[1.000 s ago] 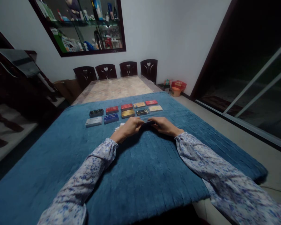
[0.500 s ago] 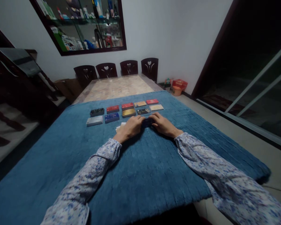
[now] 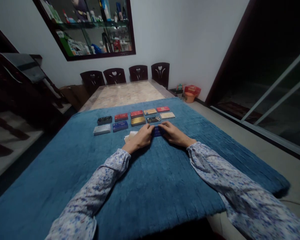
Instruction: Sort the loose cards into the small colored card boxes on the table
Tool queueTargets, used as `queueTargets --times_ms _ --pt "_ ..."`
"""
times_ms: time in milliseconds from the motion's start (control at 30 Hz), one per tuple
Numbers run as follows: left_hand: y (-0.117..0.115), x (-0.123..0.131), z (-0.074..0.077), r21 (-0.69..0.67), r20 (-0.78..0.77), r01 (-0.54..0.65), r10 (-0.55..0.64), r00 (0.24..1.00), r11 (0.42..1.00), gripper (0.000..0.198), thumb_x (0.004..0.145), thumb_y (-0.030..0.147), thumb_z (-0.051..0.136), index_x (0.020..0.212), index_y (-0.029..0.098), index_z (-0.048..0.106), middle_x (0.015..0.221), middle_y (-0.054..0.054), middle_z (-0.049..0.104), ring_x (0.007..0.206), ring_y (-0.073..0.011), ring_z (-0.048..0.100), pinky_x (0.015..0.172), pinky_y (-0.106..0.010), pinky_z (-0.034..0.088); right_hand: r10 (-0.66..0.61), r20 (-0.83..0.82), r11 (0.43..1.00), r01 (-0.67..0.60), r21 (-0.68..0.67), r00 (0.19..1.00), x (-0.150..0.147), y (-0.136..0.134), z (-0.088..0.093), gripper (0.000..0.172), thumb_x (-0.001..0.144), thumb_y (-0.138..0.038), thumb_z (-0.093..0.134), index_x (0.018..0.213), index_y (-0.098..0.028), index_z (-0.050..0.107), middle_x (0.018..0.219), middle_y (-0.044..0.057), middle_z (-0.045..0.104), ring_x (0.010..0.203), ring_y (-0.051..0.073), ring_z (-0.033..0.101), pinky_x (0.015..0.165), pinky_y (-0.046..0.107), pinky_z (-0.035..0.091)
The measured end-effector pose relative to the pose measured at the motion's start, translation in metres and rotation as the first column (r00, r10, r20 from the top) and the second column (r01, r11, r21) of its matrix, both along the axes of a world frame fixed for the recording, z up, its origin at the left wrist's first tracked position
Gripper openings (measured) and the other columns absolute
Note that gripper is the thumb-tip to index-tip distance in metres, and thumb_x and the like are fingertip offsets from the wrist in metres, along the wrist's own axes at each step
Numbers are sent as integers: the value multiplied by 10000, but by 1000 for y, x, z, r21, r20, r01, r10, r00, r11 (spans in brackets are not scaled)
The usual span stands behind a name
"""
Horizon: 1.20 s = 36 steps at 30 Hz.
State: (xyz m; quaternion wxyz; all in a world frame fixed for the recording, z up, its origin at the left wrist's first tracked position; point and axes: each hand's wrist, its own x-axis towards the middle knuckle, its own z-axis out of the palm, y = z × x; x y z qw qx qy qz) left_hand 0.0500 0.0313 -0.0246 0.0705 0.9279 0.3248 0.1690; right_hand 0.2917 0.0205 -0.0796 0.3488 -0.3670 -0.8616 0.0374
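Between my two hands is a dark blue card stack [image 3: 157, 131], its printed face showing. My left hand [image 3: 143, 136] grips its left end and my right hand [image 3: 173, 134] its right end, fingers closed. Some white cards [image 3: 130, 135] lie partly hidden behind my left wrist. Beyond my hands, stacks of cards stand in two rows. The near row has a silver stack [image 3: 102, 129], a blue stack [image 3: 120, 126], a gold stack [image 3: 138, 121], a black stack [image 3: 153, 119] and a cream stack [image 3: 167, 115].
The far row holds a black stack [image 3: 104, 120], two red stacks [image 3: 121, 117], a yellow stack [image 3: 150, 111] and another red stack [image 3: 163, 109]. A blue cloth [image 3: 145, 186] covers the near part of the table [image 3: 130, 91]. Several dark chairs [image 3: 114, 76] stand at the far end.
The dark blue card stack has tipped so that more of its printed face shows. My hands stay at its two ends. The view has shifted slightly.
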Motion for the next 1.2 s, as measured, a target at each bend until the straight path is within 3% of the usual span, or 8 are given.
queueTargets --times_ms 467,767,1200 --pt "2 -1 0 -42 14 11 -11 1000 999 326 849 167 641 1168 152 578 1178 -143 592 1126 -279 591 1039 -463 532 8 -27 1000 -8 7 1000 3 9 -13 572 931 -239 629 1487 -210 495 1352 187 535 1221 332 598 1045 578 552" --pt "6 -4 -4 -31 22 16 -15 1000 999 296 867 180 653 1155 169 585 1144 -117 611 1098 -264 602 1008 -448 537 39 15 999 -39 -26 999 4 0 3 600 934 -271 646 1508 -207 482 1389 202 530 1279 358 568 1088 616 513" --pt "3 -6 10 -17 -107 -76 73 992 997 244 853 185 646 1095 166 630 1179 -141 599 1109 -295 607 1004 -446 540 32 75 993 -23 -116 997 -4 -2 19 583 876 -244 708 1439 -207 559 1283 173 584 1172 330 609 1021 573 542"
